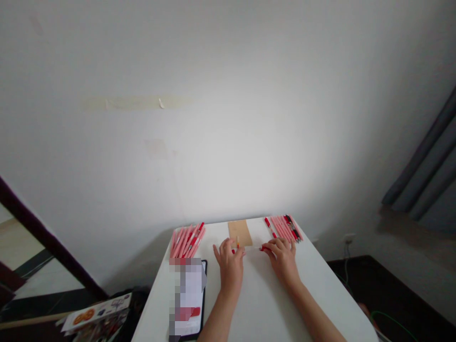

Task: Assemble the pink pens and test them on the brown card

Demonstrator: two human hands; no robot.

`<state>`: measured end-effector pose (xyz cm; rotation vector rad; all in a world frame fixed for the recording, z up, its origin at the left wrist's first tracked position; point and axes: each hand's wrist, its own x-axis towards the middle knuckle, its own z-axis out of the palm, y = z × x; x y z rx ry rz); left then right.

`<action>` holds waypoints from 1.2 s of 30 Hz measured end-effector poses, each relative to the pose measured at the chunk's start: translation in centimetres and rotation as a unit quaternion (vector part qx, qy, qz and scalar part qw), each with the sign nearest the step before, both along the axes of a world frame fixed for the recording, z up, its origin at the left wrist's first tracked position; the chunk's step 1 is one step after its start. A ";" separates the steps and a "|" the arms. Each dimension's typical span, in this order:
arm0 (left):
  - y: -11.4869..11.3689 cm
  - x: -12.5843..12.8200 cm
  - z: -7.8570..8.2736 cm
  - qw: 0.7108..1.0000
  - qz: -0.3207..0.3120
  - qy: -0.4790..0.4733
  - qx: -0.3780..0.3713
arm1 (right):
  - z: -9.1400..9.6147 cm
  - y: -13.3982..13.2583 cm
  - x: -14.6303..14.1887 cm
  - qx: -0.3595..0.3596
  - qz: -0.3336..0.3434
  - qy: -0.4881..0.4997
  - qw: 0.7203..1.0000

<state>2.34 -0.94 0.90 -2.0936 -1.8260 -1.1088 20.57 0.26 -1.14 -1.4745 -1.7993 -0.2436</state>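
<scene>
Over the middle of the white table [256,294], my left hand [230,266] is closed in a pinch around a pen part, with a bit of red showing at its fingers. My right hand [284,261] grips a red pen part [263,248] between thumb and fingers. A thin pale pen tube [252,248] spans the space between the hands; where it joins each part is too small to tell. Just behind my left hand lies a brown card [240,231]. A small orange-yellow piece [238,243] shows by my left fingertips.
Pink and red pens [187,240] lie in a bunch at the back left. Another row of pink, red and black pens [285,228] is at the back right. A phone [194,294], partly blurred, lies at the left edge. The wall [228,142] stands behind the table.
</scene>
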 end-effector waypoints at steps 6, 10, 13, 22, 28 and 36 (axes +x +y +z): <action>0.1 0.0 -0.1 1.000 -0.002 0.017 -0.008 | -0.2 0.0 0.1 0.009 0.003 0.003 1.000; -0.1 0.0 0.0 1.000 -0.008 0.005 -0.016 | 0.0 -0.2 0.1 0.021 0.012 0.005 1.000; -0.1 0.0 0.1 0.999 -0.010 -0.009 -0.029 | 0.2 -0.2 0.0 0.027 0.024 0.007 0.999; 0.4 -0.1 -0.5 0.999 -0.023 -0.044 -0.011 | 0.3 -0.2 -0.1 -0.021 0.025 0.013 0.999; 0.7 -0.5 -0.8 0.998 -0.022 -0.060 -0.005 | 0.7 -0.3 -0.1 -0.041 0.029 0.014 0.999; 0.8 -0.7 -0.5 0.997 -0.024 -0.068 -0.013 | 0.6 -0.3 -0.1 -0.056 0.036 0.029 0.997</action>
